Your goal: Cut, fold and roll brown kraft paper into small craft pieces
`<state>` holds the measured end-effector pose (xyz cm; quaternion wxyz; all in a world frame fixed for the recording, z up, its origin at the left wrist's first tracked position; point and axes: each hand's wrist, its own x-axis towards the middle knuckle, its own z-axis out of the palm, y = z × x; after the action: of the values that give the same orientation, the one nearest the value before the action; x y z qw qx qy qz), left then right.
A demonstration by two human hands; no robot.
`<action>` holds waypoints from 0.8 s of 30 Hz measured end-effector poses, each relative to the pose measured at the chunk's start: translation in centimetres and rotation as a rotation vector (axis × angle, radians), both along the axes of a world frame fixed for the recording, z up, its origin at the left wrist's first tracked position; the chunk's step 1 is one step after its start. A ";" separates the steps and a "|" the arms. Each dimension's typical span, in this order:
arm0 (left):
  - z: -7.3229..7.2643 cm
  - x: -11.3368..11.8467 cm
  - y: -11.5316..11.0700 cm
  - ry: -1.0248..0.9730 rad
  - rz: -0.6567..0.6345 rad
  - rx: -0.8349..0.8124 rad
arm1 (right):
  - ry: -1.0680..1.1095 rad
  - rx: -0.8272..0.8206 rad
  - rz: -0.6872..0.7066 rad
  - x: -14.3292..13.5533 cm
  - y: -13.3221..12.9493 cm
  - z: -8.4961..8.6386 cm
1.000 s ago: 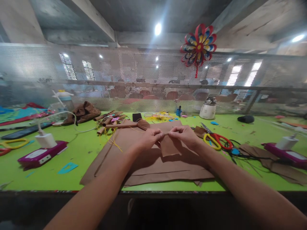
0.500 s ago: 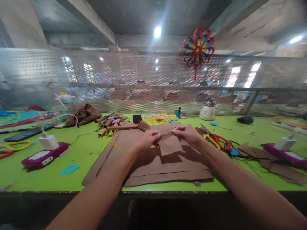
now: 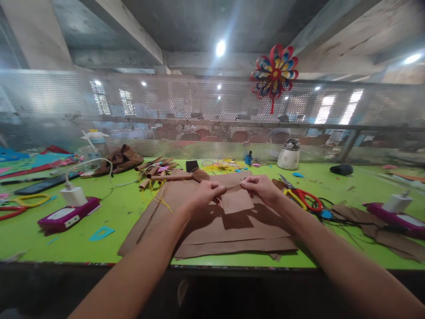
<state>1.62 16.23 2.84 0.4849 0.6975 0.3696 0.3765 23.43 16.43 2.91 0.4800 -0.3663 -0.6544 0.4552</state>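
Observation:
A small piece of brown paper (image 3: 237,201) is stretched between my two hands, its upper edge looking folded or rolled. My left hand (image 3: 208,193) pinches the left end of that edge. At the right end, the thumb and fingertips of my right hand (image 3: 260,187) are closed on it. The piece hangs just above larger sheets of brown paper (image 3: 212,246) and casts a shadow on them. Behind my left hand lie a pleated brown paper fan shape (image 3: 201,175) and several rolled brown paper tubes (image 3: 151,173) with yellow strings.
Red-and-yellow scissors (image 3: 307,200) lie right of my right hand. Purple power strips (image 3: 69,215) with plugged-in chargers sit at both sides. A white bottle (image 3: 288,155) and a blue ink bottle (image 3: 248,158) stand at the back, before a perforated metal screen (image 3: 186,99).
The view has shifted slightly, moving the scene a little right and down. Both hands keep their pinch on the small brown paper, which hangs almost as before.

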 end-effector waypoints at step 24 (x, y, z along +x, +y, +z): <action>-0.4 1.3 -2.2 -0.178 -0.487 -0.433 | -0.039 0.095 0.268 -0.5 -2.8 1.8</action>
<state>2.93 14.02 2.45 0.7280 0.6103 0.2199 0.2218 22.94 13.67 4.70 0.4188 -0.2612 -0.7276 0.4764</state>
